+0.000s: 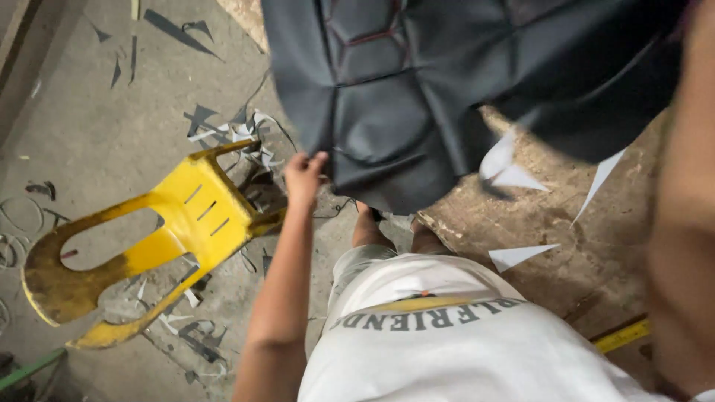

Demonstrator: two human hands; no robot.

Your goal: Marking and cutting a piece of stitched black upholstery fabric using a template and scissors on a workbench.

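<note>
A large black leather-like cover (417, 89) with stitched panels and red seams hangs in front of me, filling the upper middle of the head view. My left hand (304, 179) reaches forward and pinches its lower left edge. My right forearm (681, 223) is a blur along the right side and runs up towards the cover's right end. The right hand itself is out of sight. My white shirt and bare legs show below the cover.
A worn yellow plastic chair (149, 238) lies tipped over on the concrete floor at the left, among black and white offcuts (223, 130). White triangular scraps (521, 254) lie on the rough brown surface (596, 253) at the right. A yellow strip (623, 336) sits near its edge.
</note>
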